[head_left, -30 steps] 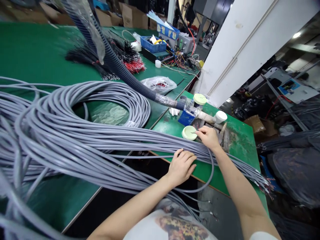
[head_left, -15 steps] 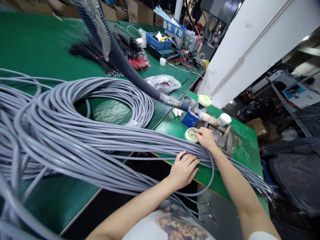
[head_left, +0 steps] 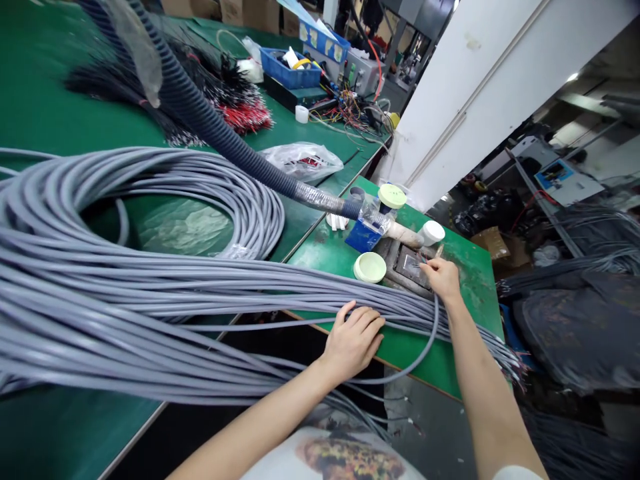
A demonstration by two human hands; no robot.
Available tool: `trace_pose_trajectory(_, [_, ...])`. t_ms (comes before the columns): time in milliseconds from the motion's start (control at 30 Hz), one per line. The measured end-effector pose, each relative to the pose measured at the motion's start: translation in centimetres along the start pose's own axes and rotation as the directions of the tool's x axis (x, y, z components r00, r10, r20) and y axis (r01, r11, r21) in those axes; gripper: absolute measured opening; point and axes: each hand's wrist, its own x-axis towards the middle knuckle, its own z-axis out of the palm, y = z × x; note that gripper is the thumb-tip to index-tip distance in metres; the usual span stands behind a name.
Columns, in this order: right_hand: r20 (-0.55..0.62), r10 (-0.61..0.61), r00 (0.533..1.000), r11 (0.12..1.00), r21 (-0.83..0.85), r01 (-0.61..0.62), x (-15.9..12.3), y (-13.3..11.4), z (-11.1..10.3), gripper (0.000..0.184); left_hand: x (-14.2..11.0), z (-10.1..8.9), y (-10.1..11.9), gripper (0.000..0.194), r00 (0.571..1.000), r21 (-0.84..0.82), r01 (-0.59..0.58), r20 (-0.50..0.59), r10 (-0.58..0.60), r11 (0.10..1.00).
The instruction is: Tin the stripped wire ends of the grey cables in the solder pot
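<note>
Left hand [head_left: 353, 340] lies open on the grey sheathed cable bundle [head_left: 210, 300], over the green workbench [head_left: 330, 250]. Right hand [head_left: 440, 279] is closed in a pinch above a metal fixture [head_left: 411, 267]; its held item is too small to tell.

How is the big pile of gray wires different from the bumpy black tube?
The gray cables are smooth, but the black corrugated tube has ridges. There are many cables lying in loops, but just one tube, running in a long slant. The left hand rests on the cables, not the tube. Both are long and round.
</note>
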Motion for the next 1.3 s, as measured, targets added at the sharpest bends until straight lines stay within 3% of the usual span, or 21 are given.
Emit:
trace_pose_trajectory(267, [0.034,0.072,0.997,0.992,-0.102,-0.068,0.0,1.8,2.2,0.031,0.0,0.1,0.0,0.027,1.000,0.022,-0.005,-0.009,0.005,1.000])
trace_pose_trajectory(700, [0.031,0.083,0.996,0.992,-0.100,-0.079,0.1,1.4,2.1,0.029,-0.1,0.4,-0.2,0.025,0.999,0.050,-0.023,-0.036,0.025,0.998])
trace_pose_trajectory(833, [0.013,0.020,1.000,1.000,-0.013,-0.020,-0.6,-0.6,0.2,0.033,-0.2,0.6,-0.2,0.025,0.999,0.040,-0.023,-0.038,0.025,0.999])
trace_pose_trajectory(967, [0.020,-0.092,0.996,0.989,0.121,0.089,-1.3,-4.5,-0.8,0.033,-0.1,0.6,-0.2,0.025,0.999,0.041,-0.020,-0.032,0.021,0.999])
trace_pose_trajectory(1133, [0.059,-0.239,0.969,0.956,0.191,0.225,-1.1,-9.1,0.8,0.033,-0.2,0.6,-0.2,0.026,0.999,0.057,-0.024,-0.027,0.026,0.998])
trace_pose_trajectory(1300, [0.124,-0.261,0.957,0.962,0.113,0.248,-0.5,-10.4,2.9,0.029,-0.2,0.6,-0.2,0.026,0.999,0.075,-0.035,-0.034,0.037,0.997])
